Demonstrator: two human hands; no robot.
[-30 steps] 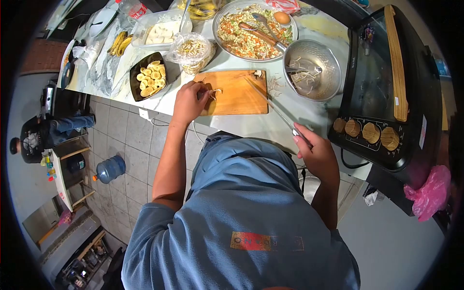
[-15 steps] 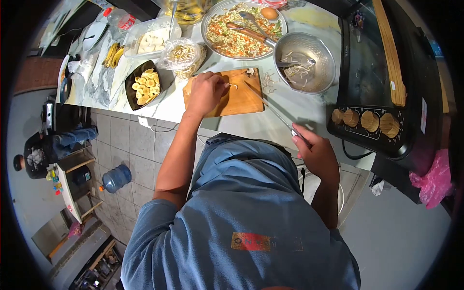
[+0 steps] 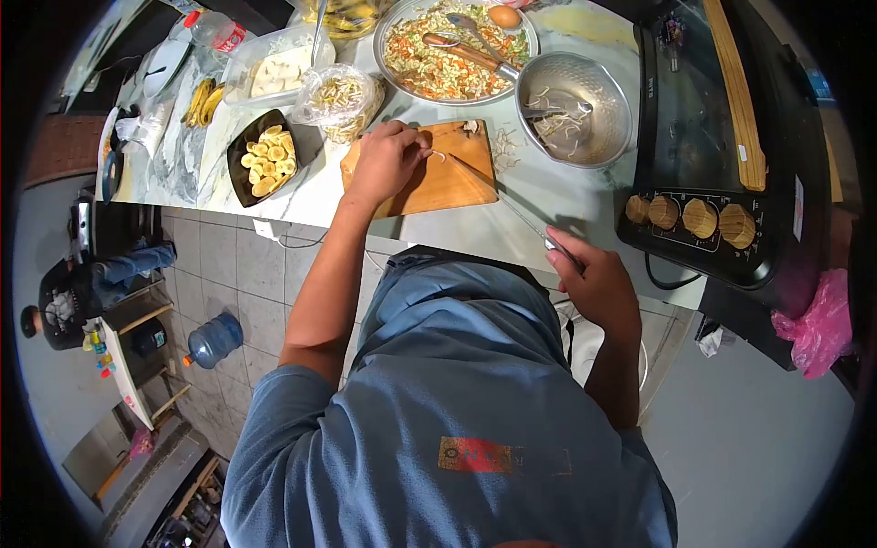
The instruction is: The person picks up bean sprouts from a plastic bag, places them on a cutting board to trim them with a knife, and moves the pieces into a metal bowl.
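My left hand rests over the left half of a wooden cutting board, its fingers pinched together. A thin pale bean sprout lies at its fingertips, partly hidden by them. In my right hand, by the counter's front edge, is the handle of a long thin knife. The blade reaches up and left across the board's right edge, its tip close to the sprout. Small scraps sit at the board's top right corner. More stringy sprout pieces are scattered on the counter beside it.
Beyond the board stand a bag of sprouts, a metal pot holding some sprouts, and a tray of chopped vegetables with an egg. Left is a black bowl of banana slices; right, a toaster oven. A person is at far left.
The view has shifted slightly. My left hand stays pinched at the sprout and my right hand keeps the knife, its tip still near the sprout.
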